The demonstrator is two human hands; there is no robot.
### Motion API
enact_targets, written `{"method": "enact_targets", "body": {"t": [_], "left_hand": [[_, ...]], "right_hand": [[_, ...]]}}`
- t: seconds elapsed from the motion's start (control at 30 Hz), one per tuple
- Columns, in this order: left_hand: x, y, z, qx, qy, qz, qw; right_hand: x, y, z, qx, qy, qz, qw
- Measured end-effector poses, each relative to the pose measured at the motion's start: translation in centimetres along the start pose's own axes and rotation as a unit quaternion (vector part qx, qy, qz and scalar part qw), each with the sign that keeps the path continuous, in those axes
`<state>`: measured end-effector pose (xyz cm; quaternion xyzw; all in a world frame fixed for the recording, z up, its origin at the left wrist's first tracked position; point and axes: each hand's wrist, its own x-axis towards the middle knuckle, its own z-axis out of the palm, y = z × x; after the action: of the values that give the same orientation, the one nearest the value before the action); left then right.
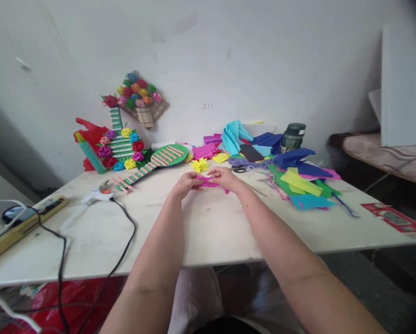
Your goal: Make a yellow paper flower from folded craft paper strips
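Between my two hands is a piece of magenta crepe paper (210, 183), held a little above the white table (218, 232). My left hand (189, 182) pinches its left side, and my right hand (225, 178) pinches its right side. A loose end of the paper hangs below the right fingers. Just beyond the hands lies a yellow paper flower (200, 164). Black-handled scissors (239, 170) rest to the right of it, partly behind my right hand.
A glue gun (98, 195) with a black cord lies left, near a power strip (30, 225). Behind stand a guitar-shaped craft (169, 155) and a flower-trimmed craft (120, 148). Coloured paper (302, 181), a phone (251, 152) and a dark green bottle (293, 137) are to the right.
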<state>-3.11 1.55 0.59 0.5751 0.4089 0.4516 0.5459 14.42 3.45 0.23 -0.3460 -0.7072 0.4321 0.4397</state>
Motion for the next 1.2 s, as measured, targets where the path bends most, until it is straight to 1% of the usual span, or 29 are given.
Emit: {"method": "enact_targets", "body": {"t": [0.07,0.13,0.17,0.23,0.3,0.43,0.5,0.57,0.63,0.73,0.8,0.9,1.0,1.2], "left_hand": [[0.0,0.0,0.1,-0.006,0.01,0.004,1.0],[0.0,0.1,0.1,-0.02,0.017,0.014,1.0],[0.0,0.1,0.1,-0.027,0.018,0.018,0.999],[0.0,0.2,0.1,-0.039,0.02,0.022,0.999],[0.0,0.2,0.1,-0.047,0.02,0.022,0.998],[0.0,0.3,0.0,-0.075,0.023,0.023,0.997],[0.0,0.3,-0.1,-0.104,0.023,0.026,0.994],[0.0,0.3,-0.2,-0.131,0.023,0.029,0.991],[0.0,0.3,-0.2,-0.141,0.028,0.023,0.989],[0.1,0.1,-0.3,-0.126,0.038,0.018,0.991],[0.1,0.0,-0.2,-0.113,0.042,0.029,0.992],[0.3,-0.2,-0.2,-0.093,0.046,0.049,0.993],[0.4,-0.3,-0.2,-0.072,0.047,0.055,0.995],[0.4,-0.4,-0.1,-0.036,0.04,0.071,0.996]], "right_hand": [[-0.1,-0.3,-0.2,0.014,0.02,0.002,1.0],[-0.1,-0.4,-0.6,0.063,0.044,0.02,0.997],[-0.1,-0.4,-0.8,0.094,0.046,0.037,0.994],[0.0,-0.4,-1.1,0.145,0.03,0.075,0.986],[-0.1,-0.4,-1.3,0.16,0.001,0.094,0.983],[-0.5,-0.8,-1.4,0.155,-0.06,0.103,0.981],[-0.6,-1.0,-1.4,0.167,-0.067,0.1,0.979],[-0.6,-1.2,-1.4,0.185,-0.041,0.087,0.978],[-0.4,-1.3,-1.4,0.187,0.012,0.071,0.98],[-0.2,-1.1,-1.2,0.142,0.089,0.048,0.985],[0.0,-1.0,-1.0,0.107,0.116,0.033,0.987],[0.2,-0.6,-0.8,0.075,0.125,0.025,0.989],[0.3,-0.4,-0.8,0.06,0.116,0.038,0.991],[0.4,-0.2,-0.6,0.078,0.109,0.042,0.99]]}}
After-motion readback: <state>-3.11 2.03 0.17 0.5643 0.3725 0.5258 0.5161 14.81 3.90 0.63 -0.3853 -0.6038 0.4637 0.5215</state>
